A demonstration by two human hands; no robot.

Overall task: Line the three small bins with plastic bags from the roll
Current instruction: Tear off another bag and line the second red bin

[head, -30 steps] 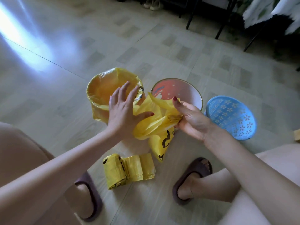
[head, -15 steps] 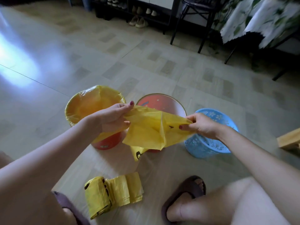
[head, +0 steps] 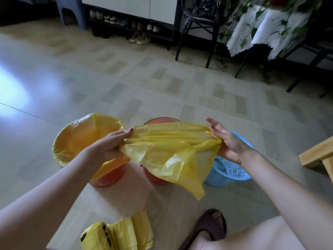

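Observation:
A loose yellow plastic bag [head: 167, 152] is stretched wide between my hands, above the middle bin. My left hand [head: 112, 144] pinches its left edge. My right hand [head: 228, 141] holds the right edge against the palm, fingers spread. Three small bins stand in a row on the floor. The left orange bin [head: 106, 179] has a yellow liner [head: 84, 134] over its rim. The middle orange bin [head: 156, 121] is mostly hidden behind the bag. The blue perforated bin [head: 228, 175] is at the right. The yellow bag roll [head: 115, 233] lies near my feet.
My right foot in a dark slipper [head: 210, 226] rests beside the roll. A wooden furniture corner [head: 317, 154] juts in at the right. A black chair [head: 200, 27], a cloth-covered table [head: 266, 26] and a shoe rack [head: 126, 24] stand at the back.
My hands have moved apart and spread the bunched bag wide and taut. The view has tilted up, showing more of the room.

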